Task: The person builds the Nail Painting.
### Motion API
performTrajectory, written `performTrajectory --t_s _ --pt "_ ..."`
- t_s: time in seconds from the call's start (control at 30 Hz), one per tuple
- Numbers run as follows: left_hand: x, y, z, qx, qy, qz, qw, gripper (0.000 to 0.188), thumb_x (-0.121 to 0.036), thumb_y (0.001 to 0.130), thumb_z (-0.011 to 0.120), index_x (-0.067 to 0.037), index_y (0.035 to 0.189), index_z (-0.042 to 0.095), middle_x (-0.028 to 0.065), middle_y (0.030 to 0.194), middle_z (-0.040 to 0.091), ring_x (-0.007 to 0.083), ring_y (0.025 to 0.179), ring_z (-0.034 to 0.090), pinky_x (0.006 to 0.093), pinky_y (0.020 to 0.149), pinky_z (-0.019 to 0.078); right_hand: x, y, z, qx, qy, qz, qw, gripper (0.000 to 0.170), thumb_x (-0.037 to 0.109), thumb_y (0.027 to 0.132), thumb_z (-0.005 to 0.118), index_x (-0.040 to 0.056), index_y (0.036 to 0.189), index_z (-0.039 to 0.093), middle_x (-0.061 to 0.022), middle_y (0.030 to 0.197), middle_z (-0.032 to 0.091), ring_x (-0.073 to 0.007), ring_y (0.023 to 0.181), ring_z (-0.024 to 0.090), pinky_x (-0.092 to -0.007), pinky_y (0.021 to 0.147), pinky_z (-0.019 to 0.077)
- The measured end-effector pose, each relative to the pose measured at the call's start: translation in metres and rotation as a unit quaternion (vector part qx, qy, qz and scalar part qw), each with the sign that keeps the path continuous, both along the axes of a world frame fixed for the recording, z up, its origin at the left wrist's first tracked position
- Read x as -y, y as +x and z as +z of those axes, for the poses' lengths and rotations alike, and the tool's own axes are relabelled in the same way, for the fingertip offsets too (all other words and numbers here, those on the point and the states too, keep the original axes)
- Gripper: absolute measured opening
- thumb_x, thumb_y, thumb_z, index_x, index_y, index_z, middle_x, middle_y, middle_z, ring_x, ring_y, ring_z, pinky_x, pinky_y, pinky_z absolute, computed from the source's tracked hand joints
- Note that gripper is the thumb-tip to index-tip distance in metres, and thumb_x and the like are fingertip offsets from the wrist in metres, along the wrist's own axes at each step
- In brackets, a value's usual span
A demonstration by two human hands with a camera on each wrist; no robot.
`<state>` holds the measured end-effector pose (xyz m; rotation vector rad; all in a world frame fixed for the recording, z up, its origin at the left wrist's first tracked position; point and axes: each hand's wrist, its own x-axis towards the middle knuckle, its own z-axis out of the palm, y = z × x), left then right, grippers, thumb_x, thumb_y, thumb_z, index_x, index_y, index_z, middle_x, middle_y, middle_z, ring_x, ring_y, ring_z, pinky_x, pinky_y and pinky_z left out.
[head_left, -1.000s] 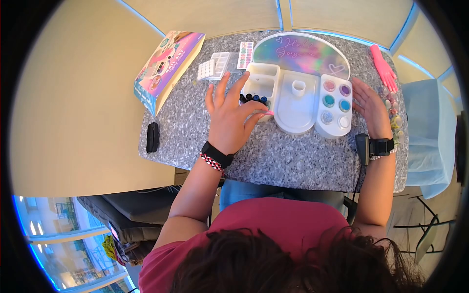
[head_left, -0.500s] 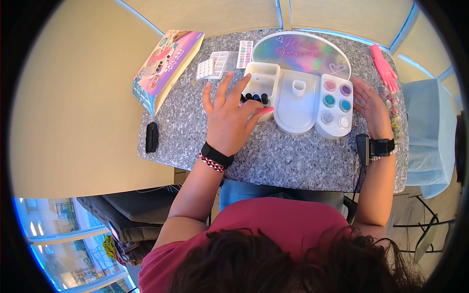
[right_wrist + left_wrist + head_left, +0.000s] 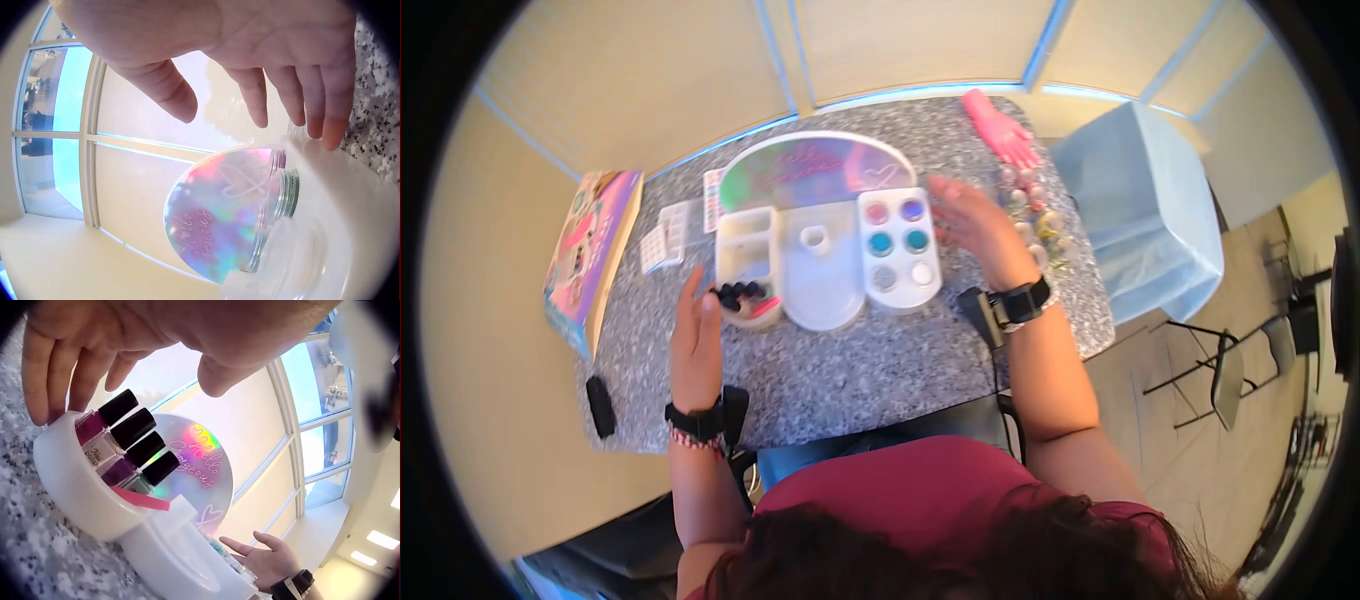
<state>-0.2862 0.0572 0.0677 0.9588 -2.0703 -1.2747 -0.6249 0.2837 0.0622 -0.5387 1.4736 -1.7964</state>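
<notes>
A pink strip [image 3: 140, 499], pinched by the left hand half a second earlier, is now lying beside four dark-capped bottles [image 3: 133, 427] in the front compartment of a white organizer [image 3: 81, 481], seemingly stowed, so that placement looks finished. The left hand [image 3: 697, 350] is releasing it, fingers extended along the compartment's outer side (whether they are touching the wall is hard to tell). Across the organizer, the right hand [image 3: 990, 235] is reaching beside the glitter pots [image 3: 880, 243], its fingers loosely extended and grasping nothing. Behind, a holographic panel [image 3: 800, 170] is standing above the speckled tabletop [image 3: 800, 385].
</notes>
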Motion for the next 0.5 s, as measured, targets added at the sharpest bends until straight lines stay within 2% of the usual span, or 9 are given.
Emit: performTrajectory --t_s 0.03,0.13,0.2,0.27,0.33,0.4,0.43,0.47,0.5 --pt "-0.001 0.003 -0.006 -0.006 -0.014 -0.006 1.0 0.061 -0.044 0.118 0.047 -0.008 0.167 0.041 0.0153 0.146 0.061 0.0223 0.131 0.06 0.0403 0.112 0.0486 -0.002 0.005 0.0 0.018 0.009 -0.019 1.0 0.058 0.041 0.106 0.065 0.0041 0.15 0.058 -0.0093 0.14 0.065 -0.0219 0.128 0.062 -0.0377 0.108 0.0491" --pt "-0.012 0.007 -0.004 -0.055 0.074 -0.012 0.996 0.064 -0.047 0.117 0.046 -0.008 0.168 0.04 0.0154 0.142 0.061 0.0232 0.129 0.06 0.0425 0.111 0.0487 -0.012 0.017 -0.003 -0.005 0.027 -0.042 0.999 0.062 0.04 0.106 0.066 0.0003 0.151 0.055 -0.011 0.137 0.067 -0.0215 0.125 0.063 -0.0368 0.107 0.0488" --pt "-0.017 0.011 -0.001 -0.041 0.073 -0.016 0.996 0.068 -0.051 0.116 0.047 -0.009 0.168 0.039 0.0163 0.139 0.061 0.0245 0.126 0.061 0.0437 0.111 0.0487 -0.016 0.022 -0.002 -0.033 0.023 -0.046 0.998 0.063 0.038 0.105 0.067 -0.0019 0.153 0.052 -0.0116 0.137 0.067 -0.0211 0.126 0.063 -0.0366 0.109 0.0478" --pt "-0.026 0.011 0.007 -0.017 0.083 0.009 0.996 0.068 -0.053 0.116 0.047 -0.01 0.168 0.039 0.0155 0.136 0.062 0.0244 0.123 0.062 0.0431 0.109 0.0491 -0.019 0.025 0.002 -0.027 0.002 -0.009 1.0 0.06 0.032 0.109 0.061 -0.0022 0.157 0.047 -0.0173 0.153 0.059 -0.0254 0.139 0.058 -0.0394 0.118 0.0447" --pt "-0.028 0.014 0.015 -0.001 0.088 0.012 0.996 0.066 -0.052 0.115 0.05 -0.011 0.166 0.043 0.0161 0.14 0.063 0.0238 0.121 0.063 0.0404 0.107 0.0493 -0.026 0.024 0.002 -0.007 -0.014 -0.014 1.0 0.057 0.031 0.109 0.061 -0.0005 0.156 0.051 -0.0154 0.154 0.059 -0.0262 0.143 0.056 -0.0399 0.121 0.0423" --pt "-0.02 0.018 0.019 0.026 0.045 -0.001 0.999 0.061 -0.047 0.115 0.051 -0.01 0.163 0.046 0.0158 0.141 0.066 0.022 0.118 0.065 0.0383 0.104 0.0498 -0.04 0.026 0.017 -0.118 -0.055 -0.075 0.989 0.054 0.027 0.109 0.063 0.0003 0.154 0.053 -0.0123 0.155 0.059 -0.0263 0.142 0.057 -0.0392 0.119 0.0454" --pt "-0.019 0.017 0.022 0.026 0.045 -0.009 0.999 0.061 -0.047 0.115 0.051 -0.01 0.163 0.046 0.0158 0.141 0.066 0.022 0.118 0.065 0.0383 0.104 0.0498 -0.045 0.028 0.024 -0.14 -0.109 -0.14 0.974 0.041 0.02 0.104 0.072 0.003 0.141 0.067 -0.0094 0.135 0.07 -0.0203 0.127 0.063 -0.0364 0.107 0.0499" --pt "-0.02 0.012 0.031 -0.014 -0.01 0.016 1.0 0.055 -0.041 0.116 0.051 -0.006 0.159 0.049 0.0168 0.14 0.068 0.0215 0.116 0.066 0.0378 0.102 0.0502 -0.053 0.03 0.038 -0.142 -0.108 -0.147 0.973 0.041 0.02 0.104 0.072 0.003 0.141 0.067 -0.0094 0.135 0.07 -0.0203 0.127 0.063 -0.0364 0.107 0.0499" --pt "-0.023 0.008 0.039 -0.055 -0.064 0.041 0.996 0.05 -0.035 0.116 0.051 -0.003 0.155 0.053 0.0179 0.138 0.07 0.021 0.115 0.067 0.0374 0.101 0.0507 -0.067 0.029 0.055 -0.286 0.024 -0.223 0.931 0.036 0.018 0.102 0.073 0.004 0.135 0.07 -0.0112 0.129 0.072 -0.0233 0.121 0.066 -0.0377 0.104 0.0517"
